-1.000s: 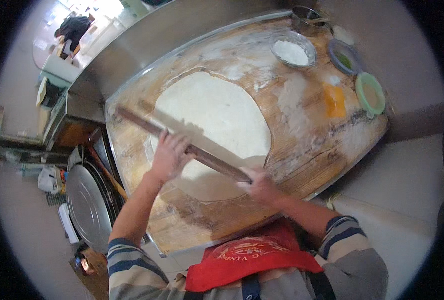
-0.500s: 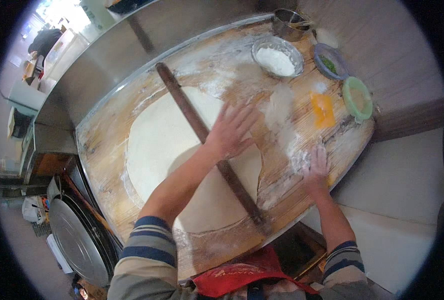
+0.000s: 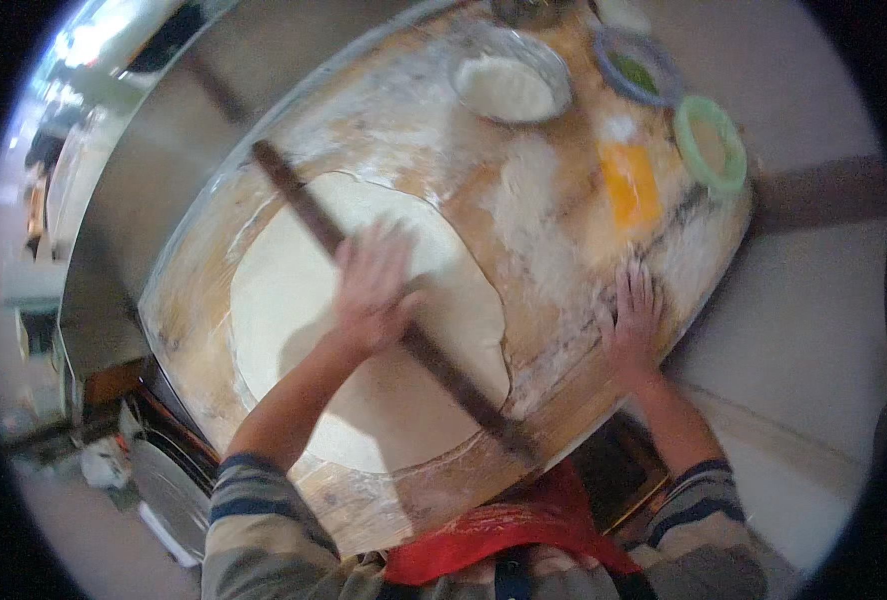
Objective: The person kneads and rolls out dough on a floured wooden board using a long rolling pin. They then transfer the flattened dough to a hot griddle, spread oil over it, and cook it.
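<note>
A long dark wooden rolling pin [image 3: 454,385] lies slantwise across a large round sheet of pale dough [image 3: 284,280]. On top of the pin, near its middle, rests my left hand [image 3: 376,285], palm down with fingers stretched out over the dough; it is slightly blurred. My right hand [image 3: 636,318] lies flat on the floured wooden board [image 3: 554,390], to the right of the dough, fingers spread and holding nothing. Beyond it on the board is a flat orange piece [image 3: 631,187], perhaps a scraper.
At the far side stand a clear bowl of white flour [image 3: 509,88], a bluish bowl with green bits [image 3: 636,72], a green-rimmed bowl [image 3: 712,145] and a metal pot [image 3: 526,10]. A metal wall [image 3: 154,190] edges the board's far left. Round metal pans [image 3: 169,490] stand lower left.
My left hand has drawn back leftward, bringing its palm over the pin, which has rolled somewhat left across the dough. My right hand stays on the board. The whole view has shifted.
</note>
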